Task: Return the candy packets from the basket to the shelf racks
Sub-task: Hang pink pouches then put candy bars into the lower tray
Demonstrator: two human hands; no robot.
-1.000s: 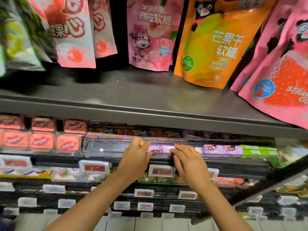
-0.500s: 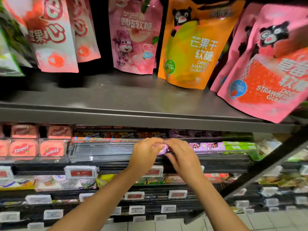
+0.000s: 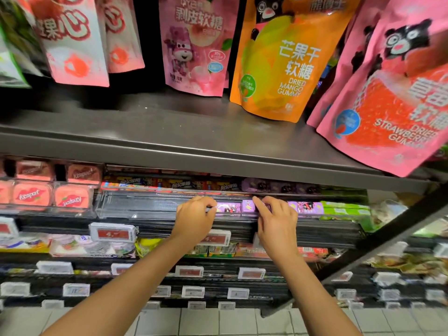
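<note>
Small purple candy packets (image 3: pixel 229 207) lie in a row in a clear plastic rack (image 3: pixel 135 204) under the grey shelf. My left hand (image 3: pixel 196 215) is at the left end of the row, its curled fingers pinching the end of a purple packet. About one packet width to the right, my right hand (image 3: pixel 276 220) has its fingertips curled on another purple packet (image 3: pixel 248 206). More purple packets (image 3: pixel 306 207) continue to the right of that hand. No basket is in view.
The grey shelf (image 3: pixel 169 141) overhangs the rack, with hanging gummy bags such as an orange mango bag (image 3: pixel 281 59) above it. Red candy tins (image 3: pixel 31 196) sit to the left, green packets (image 3: pixel 344 207) to the right. Price tags (image 3: pixel 112 232) line the lower racks.
Half a second ago both hands met over one purple packet at the rack; now they have spread apart along the row, with packets showing between them.
</note>
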